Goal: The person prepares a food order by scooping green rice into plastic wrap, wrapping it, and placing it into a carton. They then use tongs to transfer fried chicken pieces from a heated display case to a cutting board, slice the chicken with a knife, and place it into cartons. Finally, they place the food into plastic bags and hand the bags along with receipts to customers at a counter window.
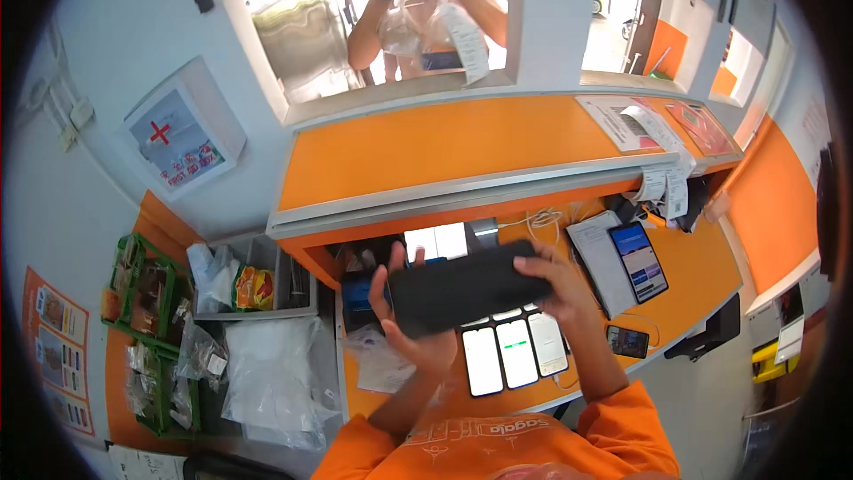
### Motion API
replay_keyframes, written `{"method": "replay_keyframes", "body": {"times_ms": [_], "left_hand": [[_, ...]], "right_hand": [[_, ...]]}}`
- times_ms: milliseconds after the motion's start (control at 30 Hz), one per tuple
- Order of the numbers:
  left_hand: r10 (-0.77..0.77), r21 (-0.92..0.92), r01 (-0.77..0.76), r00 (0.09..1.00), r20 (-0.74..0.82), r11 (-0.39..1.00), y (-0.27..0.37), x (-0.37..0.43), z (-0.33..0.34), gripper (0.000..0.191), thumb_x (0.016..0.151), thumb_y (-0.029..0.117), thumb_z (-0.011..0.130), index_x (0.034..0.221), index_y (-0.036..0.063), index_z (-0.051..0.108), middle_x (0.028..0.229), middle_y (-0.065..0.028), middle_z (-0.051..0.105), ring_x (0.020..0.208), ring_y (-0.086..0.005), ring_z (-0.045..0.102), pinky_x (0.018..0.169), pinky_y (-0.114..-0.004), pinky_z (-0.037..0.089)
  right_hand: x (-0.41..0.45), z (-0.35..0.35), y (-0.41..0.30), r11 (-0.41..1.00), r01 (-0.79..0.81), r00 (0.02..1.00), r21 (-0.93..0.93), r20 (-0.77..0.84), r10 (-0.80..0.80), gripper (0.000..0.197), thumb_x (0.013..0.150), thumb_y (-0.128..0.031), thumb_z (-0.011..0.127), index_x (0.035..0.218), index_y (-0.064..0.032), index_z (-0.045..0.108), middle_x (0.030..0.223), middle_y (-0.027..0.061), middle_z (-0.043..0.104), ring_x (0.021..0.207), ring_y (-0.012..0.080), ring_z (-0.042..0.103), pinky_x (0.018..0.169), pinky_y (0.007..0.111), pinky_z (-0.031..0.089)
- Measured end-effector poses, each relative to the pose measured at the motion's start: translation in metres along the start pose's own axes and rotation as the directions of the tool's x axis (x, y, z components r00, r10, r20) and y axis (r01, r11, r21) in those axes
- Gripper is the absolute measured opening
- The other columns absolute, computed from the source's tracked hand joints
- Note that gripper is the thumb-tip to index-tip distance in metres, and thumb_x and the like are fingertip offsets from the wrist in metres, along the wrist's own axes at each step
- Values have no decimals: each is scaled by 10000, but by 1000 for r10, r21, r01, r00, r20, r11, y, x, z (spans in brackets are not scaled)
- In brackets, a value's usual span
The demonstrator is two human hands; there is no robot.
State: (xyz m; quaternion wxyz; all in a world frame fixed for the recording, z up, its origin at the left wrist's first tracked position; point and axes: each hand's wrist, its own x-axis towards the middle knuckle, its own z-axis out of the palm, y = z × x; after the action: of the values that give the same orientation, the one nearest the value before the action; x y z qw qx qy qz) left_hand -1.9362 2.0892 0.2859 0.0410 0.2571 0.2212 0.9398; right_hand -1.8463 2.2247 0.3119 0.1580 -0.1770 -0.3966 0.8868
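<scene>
Both my hands hold a black, flat rectangular object [466,290] over the desk, tilted with its right end higher in view. My right hand [563,287] grips its upper right corner. At its left end, my left hand [420,340] holds it with the fingers spread along the edge. What the object's far side looks like is hidden. Just below it, several smartphones with lit white screens [518,355] lie side by side on the orange desk [700,280]. Right of them is a dark phone [627,341] with a cable nearby. A tablet [638,263] rests partly over white papers [593,247].
Beyond an orange counter [426,147], a person [433,20] at the window handles plastic bags with a receipt [466,40]. Paper strips [660,187] hang over the counter's right edge. To the left are a grey bin [256,313], green crates [150,293] and plastic-wrapped packs [270,373].
</scene>
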Motion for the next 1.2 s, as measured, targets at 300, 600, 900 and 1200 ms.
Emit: {"method": "replay_keyframes", "body": {"times_ms": [300,600,900,1200], "left_hand": [[-322,-310,330,943,78,891,-83,169,97,628,825,600,340,1183,84,349,1229,-172,399,1108,-348,435,888,-509,377],[-491,-98,512,853,178,854,-174,295,56,822,817,640,133,1096,-70,441,1034,-201,544,994,-335,516,905,-446,385],[-600,159,585,798,59,795,-222,318,37,625,894,513,118,1168,23,393,1120,-148,500,1038,-272,497,909,-423,387],[-570,107,561,793,216,821,-245,315,2,482,882,491,333,1158,97,316,1068,-88,476,928,-198,541,786,-353,485]], "right_hand": [[67,31,-108,947,299,940,120,134,-314,226,782,-73,570,984,-10,489,927,95,552,839,192,579,720,305,508],[198,22,-141,949,229,970,216,29,-241,296,864,-256,433,992,2,499,892,111,577,774,197,596,631,319,521],[279,25,-117,883,455,869,115,-274,-412,293,889,-234,273,953,-39,482,841,88,567,711,172,595,567,304,514],[321,22,-94,802,576,792,157,-351,-500,335,896,-252,282,974,-33,523,843,60,564,679,127,557,494,243,449]]}}
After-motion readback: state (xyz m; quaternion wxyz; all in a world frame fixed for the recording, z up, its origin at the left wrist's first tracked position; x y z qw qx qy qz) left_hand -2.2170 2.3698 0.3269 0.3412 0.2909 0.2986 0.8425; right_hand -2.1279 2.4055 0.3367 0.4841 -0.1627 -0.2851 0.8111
